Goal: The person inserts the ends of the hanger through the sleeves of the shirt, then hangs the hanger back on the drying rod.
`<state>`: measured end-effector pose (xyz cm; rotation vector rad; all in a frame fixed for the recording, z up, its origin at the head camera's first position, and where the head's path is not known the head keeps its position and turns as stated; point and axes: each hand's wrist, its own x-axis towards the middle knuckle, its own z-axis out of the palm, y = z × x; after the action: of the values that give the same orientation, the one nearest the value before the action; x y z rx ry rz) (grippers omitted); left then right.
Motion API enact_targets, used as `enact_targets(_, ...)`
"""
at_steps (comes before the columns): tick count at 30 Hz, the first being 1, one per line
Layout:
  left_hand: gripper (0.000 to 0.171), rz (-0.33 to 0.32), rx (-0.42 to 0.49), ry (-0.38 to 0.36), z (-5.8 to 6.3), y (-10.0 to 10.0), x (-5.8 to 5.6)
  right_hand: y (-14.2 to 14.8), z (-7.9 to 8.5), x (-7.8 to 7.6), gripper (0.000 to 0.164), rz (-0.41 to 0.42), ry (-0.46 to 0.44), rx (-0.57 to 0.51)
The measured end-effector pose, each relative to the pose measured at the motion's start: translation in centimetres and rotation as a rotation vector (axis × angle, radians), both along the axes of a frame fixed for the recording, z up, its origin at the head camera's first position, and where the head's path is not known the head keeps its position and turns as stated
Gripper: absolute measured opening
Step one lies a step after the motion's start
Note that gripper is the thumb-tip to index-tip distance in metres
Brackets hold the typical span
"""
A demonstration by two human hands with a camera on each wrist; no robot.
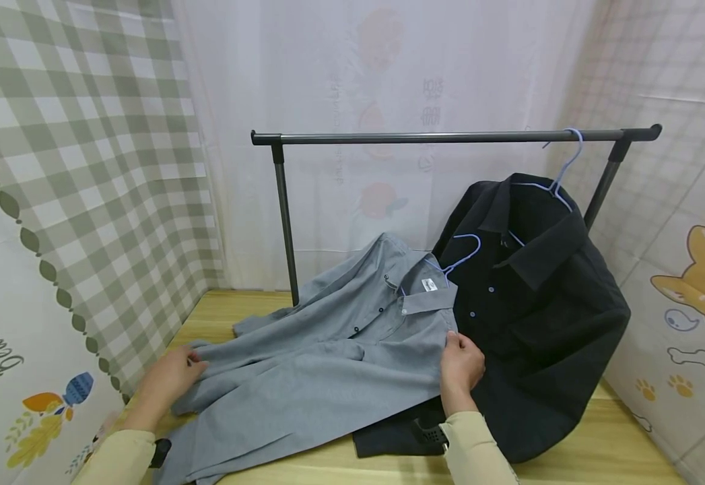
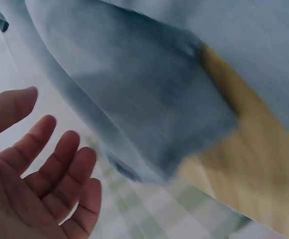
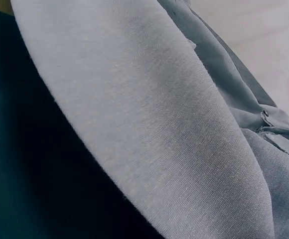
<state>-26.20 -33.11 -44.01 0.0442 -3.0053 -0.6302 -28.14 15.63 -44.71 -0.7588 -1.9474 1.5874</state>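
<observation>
A grey button-up shirt (image 1: 328, 377) lies spread over the table, its collar toward the right, with a blue hanger (image 1: 466, 256) inside the neck. My right hand (image 1: 462, 367) pinches the shirt at the shoulder below the collar. That hand is out of sight in the right wrist view, where grey cloth (image 3: 149, 124) fills the middle. On the left, my left hand (image 1: 170, 378) is beside the shirt's lower edge. In the left wrist view its fingers (image 2: 60, 169) are loosely bent and hold nothing, apart from the grey cloth (image 2: 134, 89).
A black shirt (image 1: 546, 337) hangs from a blue hanger (image 1: 564, 165) at the right end of a dark metal rack (image 1: 425, 138). Its lower part rests on the wooden table (image 1: 619, 444), partly behind the grey shirt. Checked and printed cloths (image 1: 85, 135) wall in the sides.
</observation>
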Motion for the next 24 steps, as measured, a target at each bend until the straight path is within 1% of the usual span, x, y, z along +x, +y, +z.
enact_targets(2,0.032,0.001,0.008,0.036,0.2,1.1,-0.6,0.0,0.0,0.0,0.031,-0.002,0.000,0.008)
enact_targets(4,0.035,-0.007,0.025,0.065,0.6,2.2,-1.3,-0.1,0.0,0.0,0.031,-0.002,0.001,0.014)
enact_targets(7,0.044,-0.016,0.078,0.074,1.6,4.0,-2.6,-0.1,0.0,0.0,0.031,0.000,0.001,0.017)
enact_targets(11,0.051,-0.043,0.133,0.094,3.1,6.2,-4.7,-0.1,0.1,0.0,0.031,-0.001,0.000,0.023)
enact_targets(15,0.052,-0.056,0.164,0.116,4.3,8.1,-6.6,-0.2,0.1,-0.1,0.030,-0.008,0.003,0.029)
enact_targets(19,0.052,-0.070,0.210,0.132,5.4,9.8,-8.1,-0.2,0.0,-0.1,0.030,-0.010,0.004,0.033)
enact_targets(24,0.055,-0.090,0.320,0.146,6.6,11.5,-9.8,-0.2,0.0,-0.1,0.030,-0.006,0.007,0.047)
